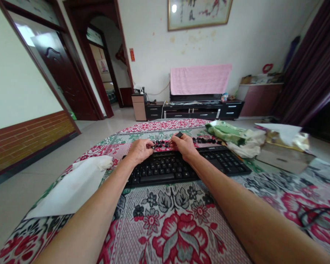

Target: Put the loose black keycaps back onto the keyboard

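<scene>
A black computer keyboard (162, 170) lies on the flowered tablecloth in front of me. Behind its far edge is a row of small loose black pieces that look like keycaps (206, 140). My right hand (184, 146) is over the keyboard's top edge, its fingers closed on a small tool with a black handle (178, 135); a thin tip points left toward the black pieces. At the keyboard's upper left, my left hand (142, 150) has thumb and fingers pinched together beside those pieces. Whatever is between its fingertips is too small to name.
A white paper or cloth sheet (71, 187) lies at the left. To the right are a crumpled green and white bag (233, 135) and an open box (283, 157). A dark cable (316, 216) rests near the right edge. Beyond the table stands a low black cabinet (192, 110).
</scene>
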The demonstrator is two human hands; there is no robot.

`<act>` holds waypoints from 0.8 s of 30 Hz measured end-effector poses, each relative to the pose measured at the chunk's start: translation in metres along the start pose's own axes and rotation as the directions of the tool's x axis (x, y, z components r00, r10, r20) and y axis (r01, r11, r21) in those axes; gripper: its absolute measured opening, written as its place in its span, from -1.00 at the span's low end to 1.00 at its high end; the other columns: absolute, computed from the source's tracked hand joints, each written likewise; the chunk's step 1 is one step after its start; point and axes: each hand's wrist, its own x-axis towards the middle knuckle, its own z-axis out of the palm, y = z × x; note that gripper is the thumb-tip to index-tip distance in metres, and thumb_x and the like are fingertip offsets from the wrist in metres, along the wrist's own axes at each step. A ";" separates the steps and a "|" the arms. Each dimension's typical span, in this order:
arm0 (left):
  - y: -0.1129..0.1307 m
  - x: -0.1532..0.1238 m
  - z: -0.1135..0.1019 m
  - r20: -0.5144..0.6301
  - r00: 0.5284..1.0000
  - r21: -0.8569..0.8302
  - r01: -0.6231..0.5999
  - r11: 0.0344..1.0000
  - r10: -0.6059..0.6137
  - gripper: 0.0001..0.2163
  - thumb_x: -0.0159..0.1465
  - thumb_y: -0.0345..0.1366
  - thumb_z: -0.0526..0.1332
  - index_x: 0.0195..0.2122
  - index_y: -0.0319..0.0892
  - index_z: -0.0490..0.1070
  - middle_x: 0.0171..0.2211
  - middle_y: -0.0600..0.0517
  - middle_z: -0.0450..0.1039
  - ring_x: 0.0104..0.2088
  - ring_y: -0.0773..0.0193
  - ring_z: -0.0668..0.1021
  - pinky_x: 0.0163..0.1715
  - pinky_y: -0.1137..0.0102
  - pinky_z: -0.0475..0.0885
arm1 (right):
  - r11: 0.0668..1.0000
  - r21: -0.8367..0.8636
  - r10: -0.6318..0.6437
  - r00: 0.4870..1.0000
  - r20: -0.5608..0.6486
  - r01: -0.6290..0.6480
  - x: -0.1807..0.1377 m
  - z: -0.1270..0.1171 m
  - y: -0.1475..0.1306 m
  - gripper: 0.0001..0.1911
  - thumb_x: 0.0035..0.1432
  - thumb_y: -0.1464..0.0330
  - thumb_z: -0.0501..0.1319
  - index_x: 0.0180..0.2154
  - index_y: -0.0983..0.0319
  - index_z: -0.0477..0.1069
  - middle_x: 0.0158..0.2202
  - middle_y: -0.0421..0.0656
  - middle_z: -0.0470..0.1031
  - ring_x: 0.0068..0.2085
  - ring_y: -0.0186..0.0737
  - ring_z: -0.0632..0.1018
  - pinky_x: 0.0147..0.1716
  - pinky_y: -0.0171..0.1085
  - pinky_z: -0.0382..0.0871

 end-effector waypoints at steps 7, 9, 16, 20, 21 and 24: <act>0.005 0.021 0.004 -0.026 0.999 0.105 0.025 0.994 -0.022 -0.78 0.06 -0.26 0.23 -0.25 -0.07 0.53 -0.40 0.09 0.55 -0.33 0.26 0.53 -0.30 0.42 0.36 | 1.000 -0.021 -0.010 1.000 0.010 0.010 0.001 0.000 0.001 -0.94 -0.04 0.46 0.17 -0.47 0.23 0.27 -0.62 -0.30 0.38 -0.62 -0.43 0.41 -0.66 -0.45 0.33; 0.005 0.023 0.007 0.002 1.000 0.141 -0.007 0.990 0.006 -0.77 0.07 -0.22 0.24 -0.24 -0.05 0.54 -0.40 0.08 0.54 -0.33 0.25 0.52 -0.30 0.41 0.36 | 0.999 -0.040 -0.018 1.000 0.011 0.019 0.001 0.000 0.001 -0.94 -0.05 0.45 0.18 -0.47 0.23 0.28 -0.61 -0.30 0.39 -0.62 -0.43 0.42 -0.66 -0.46 0.31; 0.005 0.025 0.013 0.077 0.995 0.167 -0.070 0.983 0.058 -0.75 0.09 -0.22 0.23 -0.20 -0.04 0.54 -0.38 0.03 0.53 -0.33 0.20 0.51 -0.27 0.34 0.35 | 0.999 -0.051 -0.012 1.000 0.015 0.013 0.002 0.000 0.002 -0.95 -0.04 0.46 0.16 -0.46 0.23 0.29 -0.60 -0.28 0.39 -0.60 -0.41 0.43 -0.64 -0.44 0.33; 0.003 0.027 0.016 0.082 0.994 0.159 -0.080 0.984 0.068 -0.75 0.09 -0.22 0.23 -0.19 -0.05 0.54 -0.38 0.01 0.54 -0.33 0.18 0.52 -0.27 0.33 0.36 | 0.998 -0.061 -0.007 1.000 0.020 0.008 0.003 0.000 0.003 -0.95 -0.03 0.46 0.16 -0.44 0.23 0.29 -0.59 -0.27 0.39 -0.59 -0.41 0.44 -0.64 -0.45 0.33; 0.002 0.027 0.016 0.080 0.995 0.153 -0.077 0.985 0.066 -0.74 0.09 -0.23 0.22 -0.19 -0.04 0.54 -0.38 0.01 0.54 -0.32 0.18 0.52 -0.26 0.33 0.36 | 0.998 -0.060 -0.007 1.000 0.022 0.008 0.003 0.000 0.003 -0.95 -0.03 0.46 0.16 -0.44 0.23 0.29 -0.59 -0.27 0.39 -0.59 -0.41 0.44 -0.64 -0.45 0.33; 0.000 0.025 0.017 0.068 0.995 0.139 -0.079 0.987 0.070 -0.75 0.10 -0.25 0.21 -0.18 -0.01 0.53 -0.33 0.04 0.56 -0.28 0.19 0.53 -0.23 0.35 0.37 | 0.998 -0.054 -0.009 1.000 0.020 0.010 0.002 0.000 0.003 -0.95 -0.03 0.46 0.16 -0.44 0.24 0.29 -0.58 -0.27 0.39 -0.60 -0.42 0.43 -0.65 -0.45 0.33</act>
